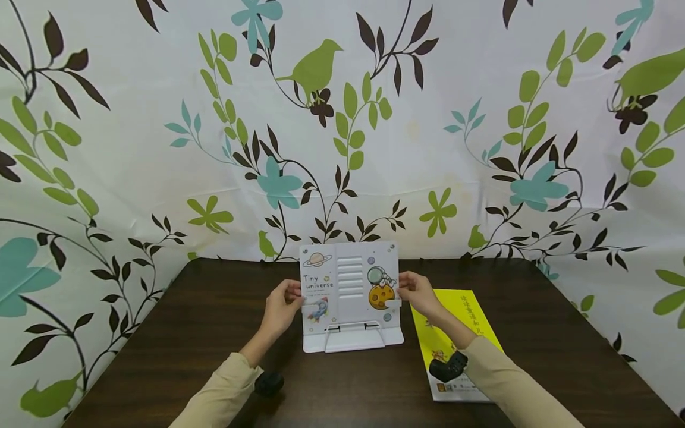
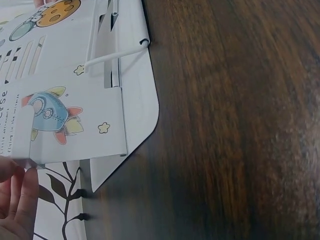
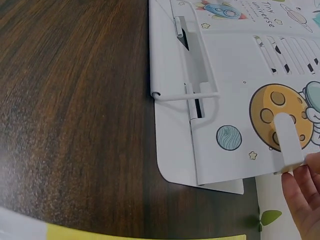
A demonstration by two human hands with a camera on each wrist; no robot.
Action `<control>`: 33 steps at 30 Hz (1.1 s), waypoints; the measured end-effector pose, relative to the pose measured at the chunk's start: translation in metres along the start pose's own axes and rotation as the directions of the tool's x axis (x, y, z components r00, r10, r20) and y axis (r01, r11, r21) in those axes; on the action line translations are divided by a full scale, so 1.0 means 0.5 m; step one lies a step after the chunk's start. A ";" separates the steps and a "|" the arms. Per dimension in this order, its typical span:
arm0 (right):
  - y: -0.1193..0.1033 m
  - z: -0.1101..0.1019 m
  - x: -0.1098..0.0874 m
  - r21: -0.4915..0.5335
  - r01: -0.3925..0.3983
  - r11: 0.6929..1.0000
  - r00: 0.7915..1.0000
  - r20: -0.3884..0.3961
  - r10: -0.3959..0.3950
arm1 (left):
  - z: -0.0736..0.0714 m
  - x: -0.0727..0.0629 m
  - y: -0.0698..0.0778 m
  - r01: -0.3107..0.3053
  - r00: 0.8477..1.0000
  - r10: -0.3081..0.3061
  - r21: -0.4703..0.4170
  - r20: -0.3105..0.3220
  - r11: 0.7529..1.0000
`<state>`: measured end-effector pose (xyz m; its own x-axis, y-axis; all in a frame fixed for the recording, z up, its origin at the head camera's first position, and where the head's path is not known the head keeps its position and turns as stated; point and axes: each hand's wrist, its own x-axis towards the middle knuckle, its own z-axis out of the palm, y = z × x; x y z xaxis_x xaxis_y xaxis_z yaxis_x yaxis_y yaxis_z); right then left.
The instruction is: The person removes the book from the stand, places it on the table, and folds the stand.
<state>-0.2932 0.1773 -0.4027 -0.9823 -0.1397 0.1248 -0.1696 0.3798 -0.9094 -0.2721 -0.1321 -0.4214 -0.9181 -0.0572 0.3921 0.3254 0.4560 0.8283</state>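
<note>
A white metal book stand (image 1: 350, 303) with planet, rocket and astronaut prints and the words "Tiny universe" stands leaning back on the table. My left hand (image 1: 282, 306) pinches its left edge between thumb and fingers, beside the small side clip (image 2: 22, 132) near the rocket. At the opposite edge, my right hand (image 1: 420, 294) pinches the stand by the white clip (image 3: 287, 140) over the orange planet. Across the bottom ledge a white wire bracket (image 3: 192, 96) is folded forward. The stand's back is hidden from the head view.
A yellow book (image 1: 452, 302) lies flat on the dark wooden table (image 1: 225, 309), partly under my right forearm. Black wrist cameras (image 1: 269, 383) sit at both sleeves. Behind the table's far edge hangs a patterned cloth (image 1: 407, 148) with leaves and birds.
</note>
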 end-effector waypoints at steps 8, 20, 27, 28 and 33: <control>0.006 0.000 0.004 -0.013 0.027 1.000 1.000 -0.001 -0.027 | 0.004 0.003 -0.004 -0.007 1.000 0.006 -0.016 -0.021 1.000; 0.005 0.001 0.008 -0.052 0.066 0.996 0.998 0.023 -0.065 | -0.010 -0.015 0.009 -0.010 1.000 0.010 -0.007 0.000 1.000; 0.013 0.003 0.017 -0.072 0.098 0.993 0.995 0.035 -0.096 | -0.020 -0.044 0.025 0.032 0.999 -0.031 -0.035 0.030 0.999; 0.014 0.003 0.018 -0.076 0.099 0.992 0.995 0.034 -0.096 | -0.020 -0.048 0.026 0.028 0.999 -0.027 -0.035 0.037 0.999; 0.016 0.005 0.025 -0.085 0.113 0.990 0.994 0.025 -0.111 | -0.022 -0.066 0.034 0.026 0.999 -0.025 -0.024 0.045 0.999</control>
<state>-0.3067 0.1765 -0.4095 -0.9551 -0.2035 0.2152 -0.2854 0.4378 -0.8526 -0.2340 -0.1323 -0.4159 -0.9353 -0.0281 0.3528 0.3068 0.4326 0.8478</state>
